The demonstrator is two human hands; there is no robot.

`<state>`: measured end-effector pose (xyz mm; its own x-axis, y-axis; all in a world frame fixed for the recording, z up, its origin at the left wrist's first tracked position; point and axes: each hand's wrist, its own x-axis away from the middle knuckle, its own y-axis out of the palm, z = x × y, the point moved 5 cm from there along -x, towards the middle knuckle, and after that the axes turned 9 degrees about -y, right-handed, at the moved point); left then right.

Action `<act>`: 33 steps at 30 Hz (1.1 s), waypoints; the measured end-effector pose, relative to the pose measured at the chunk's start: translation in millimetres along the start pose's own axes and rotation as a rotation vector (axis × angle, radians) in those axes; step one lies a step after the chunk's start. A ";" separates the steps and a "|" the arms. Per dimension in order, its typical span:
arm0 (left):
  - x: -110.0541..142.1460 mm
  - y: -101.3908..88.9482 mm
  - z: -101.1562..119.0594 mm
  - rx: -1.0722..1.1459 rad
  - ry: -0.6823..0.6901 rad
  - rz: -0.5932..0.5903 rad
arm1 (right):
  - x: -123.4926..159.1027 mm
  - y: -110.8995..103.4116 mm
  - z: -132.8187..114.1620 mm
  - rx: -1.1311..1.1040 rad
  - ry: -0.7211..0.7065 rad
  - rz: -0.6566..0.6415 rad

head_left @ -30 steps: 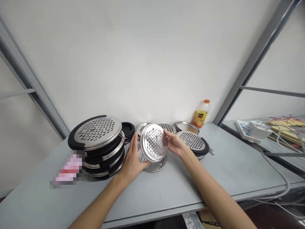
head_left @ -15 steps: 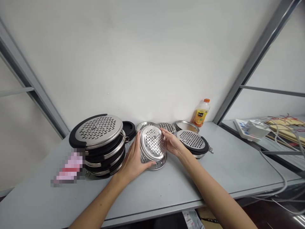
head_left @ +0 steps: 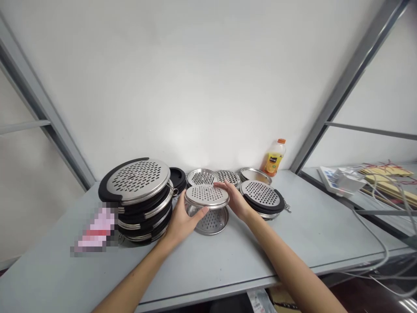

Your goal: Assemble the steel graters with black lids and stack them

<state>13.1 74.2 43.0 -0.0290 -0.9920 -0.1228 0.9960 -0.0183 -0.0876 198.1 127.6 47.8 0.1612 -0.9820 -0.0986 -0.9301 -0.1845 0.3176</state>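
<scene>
Between my two hands is a round steel grater disc (head_left: 207,195), nearly level, its slotted face up. My left hand (head_left: 184,217) grips its left rim with the thumb at the front edge. My right hand (head_left: 235,199) closes on the right rim, fingers over the far side. Below it lies another perforated steel disc (head_left: 211,221) on the table, partly hidden by the held one. Behind my hands are more grater discs, one with elongated holes (head_left: 202,177) and one with coarse holes (head_left: 228,177).
A tall stack of black-rimmed grater discs (head_left: 138,178) stands left, beside black rings (head_left: 177,177). At right sit a smaller black-rimmed stack (head_left: 263,194), plain steel rings (head_left: 256,174) and a juice bottle (head_left: 273,158). A pink blurred item (head_left: 97,230) lies left. Cables (head_left: 374,230) hang right.
The held grater disc has tipped from facing me to nearly flat, showing its rim edge-on. More of the disc beneath it is visible. Both hands keep their grip.
</scene>
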 end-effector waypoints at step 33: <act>0.8 -2.2 9.6 -0.117 -0.116 -0.326 | 20.0 -25.0 -18.9 0.733 -0.363 -0.501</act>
<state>11.8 72.3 52.6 -0.3268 -0.9442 0.0421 0.9194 -0.3279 -0.2174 230.8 111.9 55.7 0.5988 -0.7005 -0.3883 -0.7760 -0.3874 -0.4978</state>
